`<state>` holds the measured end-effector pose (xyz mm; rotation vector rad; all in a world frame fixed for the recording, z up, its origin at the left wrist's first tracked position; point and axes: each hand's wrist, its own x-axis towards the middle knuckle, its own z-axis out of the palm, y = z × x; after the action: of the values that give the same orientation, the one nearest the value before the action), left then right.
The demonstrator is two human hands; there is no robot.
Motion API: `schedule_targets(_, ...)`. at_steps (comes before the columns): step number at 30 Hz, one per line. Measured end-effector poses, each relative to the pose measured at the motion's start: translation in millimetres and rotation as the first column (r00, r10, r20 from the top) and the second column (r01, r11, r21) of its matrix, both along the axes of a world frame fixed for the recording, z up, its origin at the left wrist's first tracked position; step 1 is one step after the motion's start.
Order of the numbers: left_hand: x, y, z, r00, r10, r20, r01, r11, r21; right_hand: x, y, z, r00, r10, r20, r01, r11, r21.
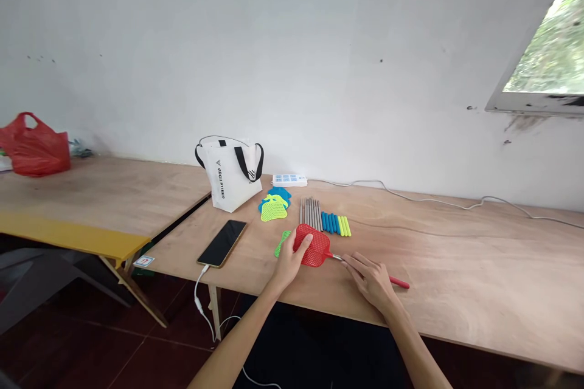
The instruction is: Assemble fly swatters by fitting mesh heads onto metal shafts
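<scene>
A red fly swatter (314, 252) lies across the space between my hands, its mesh head to the left and its red handle end to the right. My left hand (291, 258) pinches the head, thumb on top of the mesh. Over the metal shaft rests my right hand (368, 278), its fingers curled round it and partly hiding it. Just beyond are several grey metal rods (311, 214), blue handles (330, 222) and yellow handles (344, 226) in a row. A green swatter head (281, 244) is partly hidden by my left hand. Yellow (274, 211) and blue swatter heads (281, 193) are piled behind.
A phone (222, 243) with a white charging cable (199, 301) lies at the left front. A white bag (233, 179) stands behind it, beside a power strip (289, 180). The wooden table (460, 267) stretches right. Farther left, a red plastic bag (39, 149) sits on another table.
</scene>
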<state>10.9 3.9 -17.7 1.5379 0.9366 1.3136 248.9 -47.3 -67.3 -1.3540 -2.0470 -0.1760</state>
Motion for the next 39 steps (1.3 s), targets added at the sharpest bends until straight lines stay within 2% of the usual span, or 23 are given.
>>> schedule_targets(9,2.3,-0.3,-3.6,0.999,-0.043,0.030,0.045,0.997,-0.056,-3.7,-0.9,2.4,0.998,0.007,-0.061,-0.008,1.000,-0.014)
schedule_targets(16,-15.9,20.9,-11.6,0.985,-0.175,-0.008,0.172,0.976,-0.131,-9.0,0.9,8.6,0.998,-0.008,-0.060,-0.001,0.988,-0.154)
schedule_targets(20,-27.8,34.7,-20.5,0.980,-0.196,-0.027,0.188,0.966,-0.180,-9.0,2.8,8.2,0.998,-0.046,-0.052,0.036,0.985,-0.170)
schedule_targets(23,-34.7,40.5,-23.1,0.979,-0.205,-0.016,0.199,0.963,-0.182,-8.7,4.7,6.2,0.999,-0.031,0.015,0.033,0.987,-0.159)
schedule_targets(27,-44.0,47.7,-24.1,0.986,-0.154,-0.058,0.144,0.979,-0.145,-7.4,6.7,3.4,0.996,-0.026,0.085,0.036,0.992,-0.124)
schedule_targets(33,-62.3,64.3,-34.7,0.975,0.018,-0.220,-0.029,0.998,-0.051,-3.9,10.3,-3.8,0.988,-0.128,0.091,0.136,0.987,-0.083)
schedule_targets(39,-62.9,59.2,-32.8,0.919,0.085,-0.384,-0.080,0.996,0.030,-0.9,11.3,-10.3,0.966,-0.241,0.092,0.247,0.968,-0.054)
